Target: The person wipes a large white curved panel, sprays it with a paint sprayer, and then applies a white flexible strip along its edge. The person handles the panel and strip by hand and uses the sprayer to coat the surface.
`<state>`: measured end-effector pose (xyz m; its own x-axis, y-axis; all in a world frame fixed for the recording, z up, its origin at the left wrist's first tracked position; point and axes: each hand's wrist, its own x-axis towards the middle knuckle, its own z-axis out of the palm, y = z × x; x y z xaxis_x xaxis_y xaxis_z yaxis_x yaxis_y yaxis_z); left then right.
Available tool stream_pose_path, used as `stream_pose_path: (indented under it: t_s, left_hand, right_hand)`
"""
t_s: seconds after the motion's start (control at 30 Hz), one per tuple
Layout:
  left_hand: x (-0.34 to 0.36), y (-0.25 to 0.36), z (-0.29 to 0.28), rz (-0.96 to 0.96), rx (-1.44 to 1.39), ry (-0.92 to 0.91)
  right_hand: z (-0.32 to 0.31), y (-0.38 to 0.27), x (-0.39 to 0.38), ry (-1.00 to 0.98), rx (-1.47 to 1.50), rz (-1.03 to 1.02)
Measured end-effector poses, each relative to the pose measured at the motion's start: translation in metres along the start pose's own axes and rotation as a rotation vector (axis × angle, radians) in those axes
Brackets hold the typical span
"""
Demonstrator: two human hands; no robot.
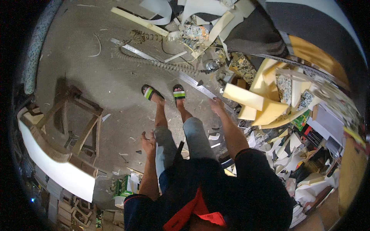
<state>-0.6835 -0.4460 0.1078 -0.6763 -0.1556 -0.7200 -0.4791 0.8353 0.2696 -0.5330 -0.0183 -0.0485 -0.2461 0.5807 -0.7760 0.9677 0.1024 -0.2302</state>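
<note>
The person's left hand (pixel 147 144) hangs beside the left thigh, its fingers loosely parted and partly curled. The right hand (pixel 217 106) reaches forward, and whether its bent fingers grip anything I cannot tell. Nearest to it is a long, straight, silver-coloured flat strip (pixel 198 88), which lies slantwise on the grey concrete floor (pixel 119 88), beyond the black sandals with green and white bands (pixel 149 92); contact between hand and strip is unclear. A translucent coiled hose (pixel 154 63) crosses the strip. Pale yellow foam blocks (pixel 243 97) are heaped on the right; a brown wooden frame (pixel 89 134) with a curved white panel (pixel 58 161) stands left.
</note>
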Motion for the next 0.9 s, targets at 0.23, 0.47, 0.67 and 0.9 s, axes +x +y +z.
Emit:
stream_pose_path:
  t_s: [0.23, 0.47, 0.67, 0.9]
  left_hand:
    - [0.035, 0.015, 0.063, 0.069, 0.605, -0.091]
    - [0.069, -0.014, 0.039, 0.018, 0.485, -0.168]
    - [0.082, 0.003, 0.036, -0.028, 0.357, -0.208]
    - [0.120, 0.030, -0.002, -0.040, 0.031, -0.114]
  right_hand:
    - [0.047, -0.022, 0.181, -0.034, 0.551, 0.362]
    - [0.080, -0.019, 0.298, -0.025, 1.189, 0.408]
    - [0.089, -0.069, 0.209, 0.163, 0.908, 0.343]
    - [0.038, -0.266, -0.030, -0.088, 0.620, -0.021]
